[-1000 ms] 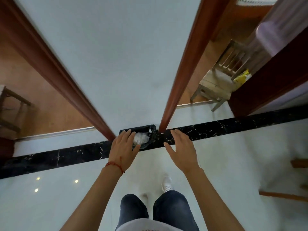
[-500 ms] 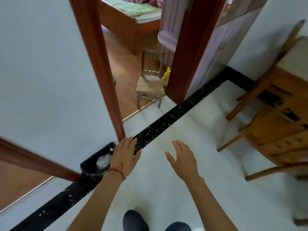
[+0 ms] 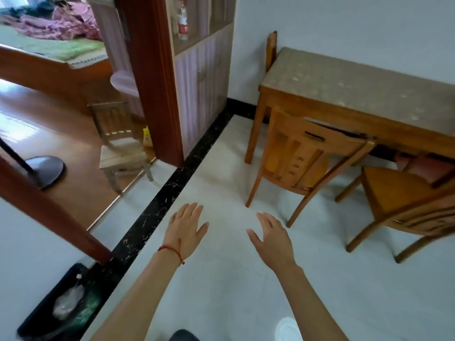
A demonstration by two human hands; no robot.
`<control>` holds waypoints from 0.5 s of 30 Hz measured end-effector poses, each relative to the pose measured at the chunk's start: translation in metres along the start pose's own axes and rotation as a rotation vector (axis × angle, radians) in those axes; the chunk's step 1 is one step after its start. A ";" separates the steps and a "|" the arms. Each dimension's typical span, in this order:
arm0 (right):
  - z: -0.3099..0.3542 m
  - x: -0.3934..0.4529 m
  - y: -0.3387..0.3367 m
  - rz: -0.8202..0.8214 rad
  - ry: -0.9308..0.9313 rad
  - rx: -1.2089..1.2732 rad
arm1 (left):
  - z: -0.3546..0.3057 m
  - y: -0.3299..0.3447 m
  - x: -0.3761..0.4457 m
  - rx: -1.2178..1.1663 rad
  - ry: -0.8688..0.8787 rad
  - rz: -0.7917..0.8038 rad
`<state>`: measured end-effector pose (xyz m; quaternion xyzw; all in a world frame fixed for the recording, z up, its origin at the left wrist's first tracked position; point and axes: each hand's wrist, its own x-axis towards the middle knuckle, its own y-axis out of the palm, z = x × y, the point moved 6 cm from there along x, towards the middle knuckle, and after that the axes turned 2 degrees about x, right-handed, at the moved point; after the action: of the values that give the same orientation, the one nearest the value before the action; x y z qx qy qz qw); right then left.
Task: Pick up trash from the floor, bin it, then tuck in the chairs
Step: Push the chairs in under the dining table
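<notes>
Half a second earlier both hands had been close above the bin; by this moment the view had swung away from it toward the bench point(image 3: 357, 77), and the bin point(image 3: 61, 303) lay well behind, at the lower left against the black floor strip, with pale crumpled trash point(image 3: 66, 306) sitting inside it. The left hand point(image 3: 187, 227) and right hand point(image 3: 273, 237) hung over bare white floor, well short of the bench, fingers spread and holding nothing. That suggested the binning step was done and the chairs were next. The nearer chair point(image 3: 298, 156) stood at the bench's front corner, its seat partly out from under the top and its back toward the person. The second chair point(image 3: 403, 205) stood further along the bench's front, pulled well clear and turned at an angle. No loose trash showed on the floor in front of the bench. The nearer chair looked the likely first push.
</notes>
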<state>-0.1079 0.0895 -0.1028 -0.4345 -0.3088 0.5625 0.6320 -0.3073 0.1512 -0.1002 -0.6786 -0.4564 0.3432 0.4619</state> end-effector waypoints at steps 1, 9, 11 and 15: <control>-0.015 -0.002 -0.009 -0.015 0.023 0.004 | -0.016 0.003 0.006 0.003 0.026 0.004; -0.106 -0.010 -0.052 -0.078 0.186 0.044 | -0.106 0.025 0.054 0.047 0.183 0.070; -0.123 -0.002 -0.059 -0.098 0.218 0.053 | -0.124 0.028 0.074 0.052 0.220 0.080; -0.149 0.028 -0.074 -0.131 0.258 0.037 | -0.155 0.035 0.120 0.054 0.297 0.086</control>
<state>0.0610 0.0874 -0.1038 -0.4702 -0.2425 0.4651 0.7098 -0.1178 0.2099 -0.0862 -0.7280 -0.3443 0.2707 0.5274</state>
